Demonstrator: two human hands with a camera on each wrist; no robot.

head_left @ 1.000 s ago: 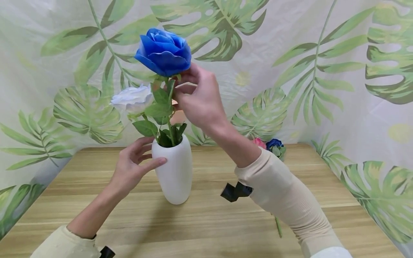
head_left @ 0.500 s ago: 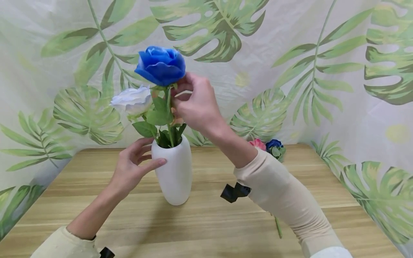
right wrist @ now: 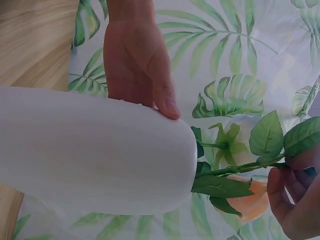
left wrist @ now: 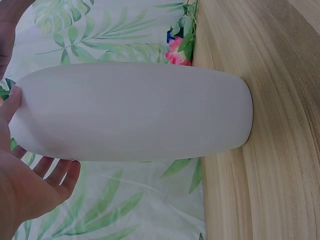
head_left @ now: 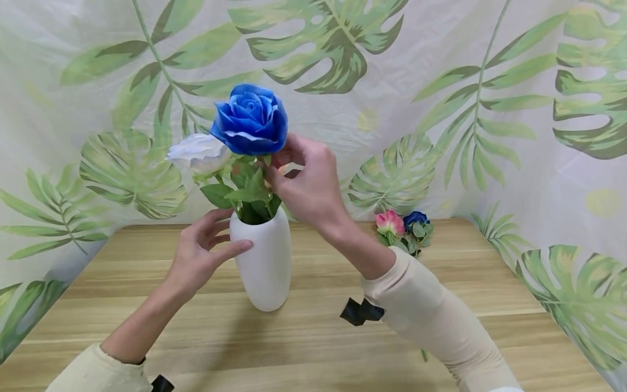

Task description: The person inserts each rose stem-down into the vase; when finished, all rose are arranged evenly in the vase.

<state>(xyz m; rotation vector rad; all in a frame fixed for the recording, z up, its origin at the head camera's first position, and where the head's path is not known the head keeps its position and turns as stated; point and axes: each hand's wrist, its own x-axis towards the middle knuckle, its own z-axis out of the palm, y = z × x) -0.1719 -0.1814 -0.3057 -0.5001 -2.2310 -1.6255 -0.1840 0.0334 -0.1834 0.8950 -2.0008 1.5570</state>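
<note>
A white vase (head_left: pixel 264 264) stands upright on the wooden table, held near its mouth by my left hand (head_left: pixel 198 253), thumb on the front and fingers round the far side. My right hand (head_left: pixel 311 185) pinches the leafy stem of a blue rose (head_left: pixel 251 122) just under the bloom; the stem's lower end is hidden inside the vase. To the left of it a white rose (head_left: pixel 198 153) leans out of the same mouth. In the right wrist view, a peach-coloured flower (right wrist: pixel 250 202) shows behind the stems, and the right fingers (right wrist: pixel 279 192) grip the stem beyond the leaves.
At the back right of the table lie a pink rose (head_left: pixel 389 222) and a dark blue rose (head_left: pixel 416 219), their stems partly covered by my right sleeve (head_left: pixel 431 305). A leaf-patterned cloth (head_left: pixel 382 114) hangs behind the table.
My right hand has moved down with the blue rose, whose stem sits deeper in the vase and whose bloom tips toward me. The left hand and the vase have stayed put.
</note>
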